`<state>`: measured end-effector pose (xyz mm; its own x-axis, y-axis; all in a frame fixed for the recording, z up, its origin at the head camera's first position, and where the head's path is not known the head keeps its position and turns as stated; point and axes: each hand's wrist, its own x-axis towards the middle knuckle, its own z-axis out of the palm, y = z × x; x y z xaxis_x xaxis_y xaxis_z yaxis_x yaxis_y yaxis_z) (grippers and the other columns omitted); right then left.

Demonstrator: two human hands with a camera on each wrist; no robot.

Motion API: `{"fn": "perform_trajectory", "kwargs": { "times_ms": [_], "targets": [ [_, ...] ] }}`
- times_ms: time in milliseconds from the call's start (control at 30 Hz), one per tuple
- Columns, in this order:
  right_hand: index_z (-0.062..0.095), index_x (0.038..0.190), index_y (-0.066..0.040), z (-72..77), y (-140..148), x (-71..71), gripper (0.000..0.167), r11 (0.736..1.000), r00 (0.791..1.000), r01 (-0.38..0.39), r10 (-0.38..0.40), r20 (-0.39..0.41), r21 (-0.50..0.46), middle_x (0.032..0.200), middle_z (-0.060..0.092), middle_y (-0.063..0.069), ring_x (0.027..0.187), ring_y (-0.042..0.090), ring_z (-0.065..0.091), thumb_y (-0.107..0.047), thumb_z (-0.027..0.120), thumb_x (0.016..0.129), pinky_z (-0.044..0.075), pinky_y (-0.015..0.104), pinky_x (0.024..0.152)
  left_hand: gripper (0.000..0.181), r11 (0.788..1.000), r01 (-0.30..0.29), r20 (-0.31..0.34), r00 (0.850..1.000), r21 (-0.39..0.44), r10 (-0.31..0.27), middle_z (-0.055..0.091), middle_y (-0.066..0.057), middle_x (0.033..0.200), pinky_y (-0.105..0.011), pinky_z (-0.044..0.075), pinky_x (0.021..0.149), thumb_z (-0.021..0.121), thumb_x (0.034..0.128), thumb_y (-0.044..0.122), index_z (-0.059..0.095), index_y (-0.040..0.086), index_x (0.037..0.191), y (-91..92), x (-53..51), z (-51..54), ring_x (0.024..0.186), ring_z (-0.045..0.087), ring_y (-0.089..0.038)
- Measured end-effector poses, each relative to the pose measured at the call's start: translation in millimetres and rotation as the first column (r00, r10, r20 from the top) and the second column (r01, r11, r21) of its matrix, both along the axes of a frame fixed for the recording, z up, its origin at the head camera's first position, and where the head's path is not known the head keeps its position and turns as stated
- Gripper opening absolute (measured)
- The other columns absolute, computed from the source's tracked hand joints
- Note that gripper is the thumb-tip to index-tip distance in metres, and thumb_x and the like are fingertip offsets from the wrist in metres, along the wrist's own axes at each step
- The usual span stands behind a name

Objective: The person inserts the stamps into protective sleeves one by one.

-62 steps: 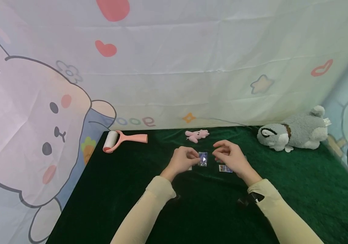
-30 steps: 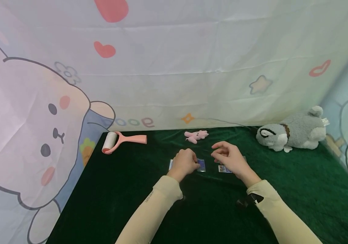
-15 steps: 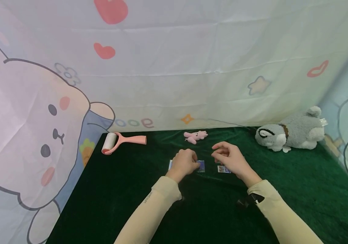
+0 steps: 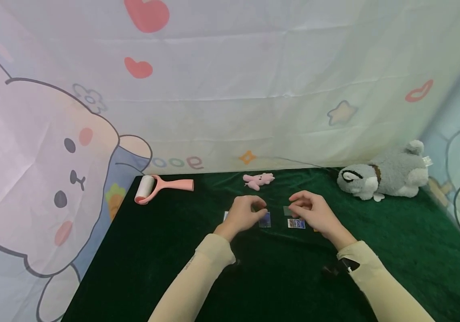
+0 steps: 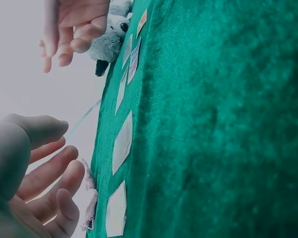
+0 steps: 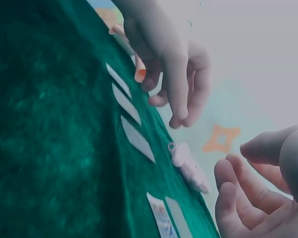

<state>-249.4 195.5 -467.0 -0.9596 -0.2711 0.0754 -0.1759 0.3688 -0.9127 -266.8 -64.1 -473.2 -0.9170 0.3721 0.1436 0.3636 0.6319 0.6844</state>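
Note:
My left hand (image 4: pixel 243 213) hovers over the green cloth, fingers loosely bent and empty. Just right of its fingertips lies a small blue card (image 4: pixel 265 220); another card (image 4: pixel 225 216) peeks out on the hand's left side. My right hand (image 4: pixel 312 212) is also empty, its fingers bent and slightly apart. Below its fingertips lie a picture card (image 4: pixel 296 223) and a greyish translucent piece (image 4: pixel 287 210). An orange card (image 5: pixel 142 22) shows farther off in the left wrist view. From the right wrist, several flat pieces, including a pale card (image 6: pixel 137 139), form a row on the cloth.
A pink lint roller (image 4: pixel 173 183) lies at the table's back left. Behind the cards sits a small pink plush toy (image 4: pixel 259 180). A grey plush animal (image 4: pixel 391 174) lies at the back right, before a printed curtain (image 4: pixel 222 80).
The blue card has come nearer to me with my left hand, which has since let go of it and lifted. My right hand has shifted right, uncovering the translucent piece.

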Motion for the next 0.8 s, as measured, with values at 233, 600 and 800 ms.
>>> {"fn": "perform_trajectory", "kwargs": {
  "times_ms": [233, 600, 800],
  "targets": [
    [0.06, 0.132, 0.003, -6.5, 13.3, 2.8, 0.033, 0.999, 0.999, 0.014, -0.016, 0.043, 0.052, 0.118, 0.073, 0.022, 0.098, 0.028, 0.073, -0.018, 0.064, 0.106, 0.059, 0.037, 0.079, 0.024, 0.999, 0.041, -0.016, 0.999, 0.024, -0.041, 0.075, -0.001, 0.116, -0.023, 0.055, 0.072, 0.071, 0.1029, 0.025, 0.076, 0.01, 0.121, 2.1, -2.0, -3.0, 0.078, 0.062, -0.01],
    [0.06, 0.13, 0.003, -24.4, 20.8, 11.4, 0.028, 0.996, 0.986, 0.064, -0.072, 0.152, 0.058, 0.116, 0.073, 0.019, 0.094, 0.022, 0.072, -0.012, 0.062, 0.107, 0.06, 0.037, 0.078, 0.024, 0.994, 0.084, 0.011, 0.996, 0.074, -0.085, 0.075, -0.001, 0.115, -0.023, 0.055, 0.07, 0.071, 0.1027, 0.024, 0.076, 0.009, 0.121, 12.1, -1.0, -3.8, 0.077, 0.064, -0.009],
    [0.06, 0.128, 0.004, -26.4, 18.1, 12.9, 0.025, 0.992, 0.985, 0.11, -0.116, 0.128, 0.054, 0.116, 0.073, 0.02, 0.092, 0.021, 0.074, -0.009, 0.061, 0.106, 0.059, 0.035, 0.075, 0.023, 0.991, 0.097, 0.005, 0.995, 0.087, -0.098, 0.076, 0.0, 0.114, -0.022, 0.054, 0.071, 0.071, 0.1029, 0.024, 0.077, 0.009, 0.119, 19.0, -1.4, -1.1, 0.076, 0.064, -0.009]
  ]
}}
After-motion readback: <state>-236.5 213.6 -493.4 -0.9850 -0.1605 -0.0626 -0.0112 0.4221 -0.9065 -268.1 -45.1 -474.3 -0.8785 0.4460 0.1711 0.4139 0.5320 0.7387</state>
